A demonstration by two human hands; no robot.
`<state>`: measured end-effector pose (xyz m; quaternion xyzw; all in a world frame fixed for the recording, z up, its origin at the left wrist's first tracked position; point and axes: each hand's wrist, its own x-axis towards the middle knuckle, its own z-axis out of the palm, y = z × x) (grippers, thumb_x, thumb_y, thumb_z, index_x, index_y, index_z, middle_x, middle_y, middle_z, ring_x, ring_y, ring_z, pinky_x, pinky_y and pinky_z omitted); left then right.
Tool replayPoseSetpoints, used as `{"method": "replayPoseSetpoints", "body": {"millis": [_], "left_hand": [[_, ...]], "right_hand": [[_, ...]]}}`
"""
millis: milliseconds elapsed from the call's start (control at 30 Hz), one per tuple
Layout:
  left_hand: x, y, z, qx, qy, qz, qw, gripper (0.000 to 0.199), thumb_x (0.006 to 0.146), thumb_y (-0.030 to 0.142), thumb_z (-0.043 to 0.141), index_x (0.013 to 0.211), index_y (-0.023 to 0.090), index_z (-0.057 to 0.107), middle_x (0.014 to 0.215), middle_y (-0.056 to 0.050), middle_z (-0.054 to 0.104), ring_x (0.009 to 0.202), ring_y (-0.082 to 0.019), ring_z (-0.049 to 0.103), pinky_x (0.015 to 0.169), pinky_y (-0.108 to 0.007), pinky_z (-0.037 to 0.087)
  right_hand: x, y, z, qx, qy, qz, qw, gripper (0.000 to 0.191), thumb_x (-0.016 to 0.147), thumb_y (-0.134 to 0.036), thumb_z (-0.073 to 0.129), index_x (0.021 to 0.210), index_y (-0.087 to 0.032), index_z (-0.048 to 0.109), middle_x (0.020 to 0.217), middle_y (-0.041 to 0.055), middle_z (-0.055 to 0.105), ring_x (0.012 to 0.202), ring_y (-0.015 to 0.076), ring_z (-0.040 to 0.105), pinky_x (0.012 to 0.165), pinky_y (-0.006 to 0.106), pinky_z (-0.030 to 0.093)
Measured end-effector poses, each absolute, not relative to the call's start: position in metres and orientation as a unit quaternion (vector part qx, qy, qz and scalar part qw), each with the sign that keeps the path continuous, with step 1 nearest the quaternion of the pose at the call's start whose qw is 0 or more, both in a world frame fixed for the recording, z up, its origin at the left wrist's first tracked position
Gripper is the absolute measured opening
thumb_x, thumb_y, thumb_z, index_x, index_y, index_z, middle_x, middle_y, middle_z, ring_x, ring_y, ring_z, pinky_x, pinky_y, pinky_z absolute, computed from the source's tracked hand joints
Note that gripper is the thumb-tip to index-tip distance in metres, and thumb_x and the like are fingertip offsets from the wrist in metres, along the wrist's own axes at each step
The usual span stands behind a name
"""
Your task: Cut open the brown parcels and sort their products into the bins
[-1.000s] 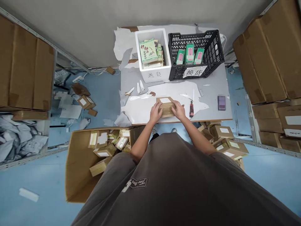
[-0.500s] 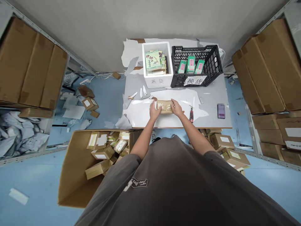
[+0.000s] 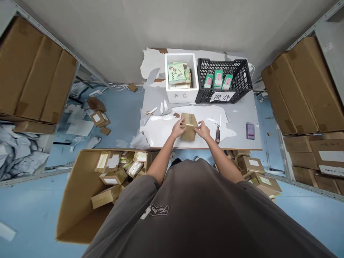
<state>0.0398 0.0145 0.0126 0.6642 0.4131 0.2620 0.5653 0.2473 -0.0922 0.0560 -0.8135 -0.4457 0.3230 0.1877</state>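
Observation:
A small taped cardboard box (image 3: 189, 126) is at the front middle of the table, its long side pointing away from me. My left hand (image 3: 178, 128) grips its left edge with thumb and fingers. On the opposite side, my right hand (image 3: 202, 129) pinches the box's right edge. Clear shiny tape runs over the upper face. To the right of my right hand lies a red and black cutting tool (image 3: 217, 135), its exact kind too small to tell. Torn white paper pieces (image 3: 163, 106) are scattered beyond the box.
Behind stand a white foam box (image 3: 182, 96) with small packets and a black plastic crate (image 3: 243, 84) holding green-and-pink boxes. A phone (image 3: 250, 131) lies at the right. A large open carton (image 3: 72, 200) of parcels stands at the lower left. Shelves with cartons (image 3: 301, 86) flank the table.
The cardboard box has turned from lying crosswise to pointing lengthwise away from me. Both hands have shifted their hold along its sides. The whole view has tilted slightly.

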Motion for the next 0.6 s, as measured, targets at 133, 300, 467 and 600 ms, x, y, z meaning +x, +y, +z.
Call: {"method": "replayPoseSetpoints", "body": {"millis": [133,300,467,600], "left_hand": [[0.028,0.009,0.012,0.718,0.36,0.226,0.551,0.06,0.076,0.027,0.08,0.136,0.023,0.078,0.162,-0.015,0.061,0.153,-0.039,0.054,0.129,-0.06,0.045],[0.007,-0.014,-0.003,0.706,0.376,0.205,0.564,0.053,0.087,0.036,0.08,0.138,0.022,0.073,0.18,-0.017,0.033,0.166,-0.041,0.038,0.119,-0.057,0.055],[-0.006,-0.057,-0.021,0.731,0.382,0.171,0.539,0.04,0.09,0.024,0.076,0.13,0.022,0.072,0.182,-0.016,0.033,0.164,-0.037,0.043,0.126,-0.055,0.049],[-0.005,-0.087,-0.034,0.74,0.446,0.128,0.487,0.047,0.089,0.011,0.07,0.135,0.024,0.069,0.182,-0.013,0.035,0.166,-0.035,0.042,0.125,-0.053,0.051]], "right_hand": [[0.233,-0.109,0.048,-0.776,-0.494,0.304,0.248,0.078,0.088,-0.038,0.069,0.163,-0.024,0.051,0.149,0.0161,0.064,0.12,0.0351,0.073,0.104,0.053,0.062],[0.224,-0.127,0.031,-0.738,-0.552,0.303,0.242,0.054,0.094,-0.032,0.064,0.147,-0.023,0.065,0.168,0.0165,0.047,0.121,0.034,0.072,0.109,0.053,0.061],[0.21,-0.163,-0.005,-0.744,-0.545,0.322,0.213,0.048,0.089,-0.026,0.071,0.137,-0.023,0.066,0.176,0.0172,0.038,0.124,0.0342,0.072,0.105,0.052,0.064],[0.192,-0.186,-0.039,-0.739,-0.522,0.346,0.249,0.055,0.087,-0.021,0.067,0.142,-0.024,0.063,0.162,0.0161,0.054,0.137,0.0343,0.066,0.108,0.052,0.063]]}}
